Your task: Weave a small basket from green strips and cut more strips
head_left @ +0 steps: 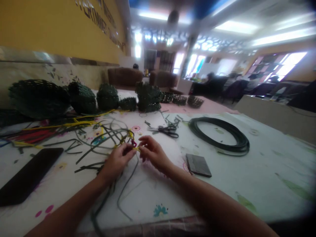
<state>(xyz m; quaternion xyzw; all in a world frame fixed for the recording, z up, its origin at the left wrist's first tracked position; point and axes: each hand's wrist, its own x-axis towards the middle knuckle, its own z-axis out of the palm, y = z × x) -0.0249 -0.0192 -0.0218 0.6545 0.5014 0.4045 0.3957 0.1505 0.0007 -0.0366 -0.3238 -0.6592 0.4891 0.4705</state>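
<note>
Above the table's middle, a loose weave of dark green strips (111, 131) fans out to the left, with yellow and magenta pieces worked in at its right end. My left hand (119, 157) is closed in a pinch at that end. Facing it, my right hand (151, 151) pinches the tip of a yellow strip (136, 148) between thumb and fingers. The fingertips of both hands almost meet there. A thin dark strip hangs down from under my left hand toward the table's front edge. Blur hides the finer detail of the weave.
Scissors (169, 131) lie behind my right hand among green offcuts. A coil of dark strip (219, 135) and a grey block (198, 164) are on the right. A black tablet-like slab (29, 176) is at left, near yellow and red strips (32, 135). Dark woven baskets (39, 98) line the back.
</note>
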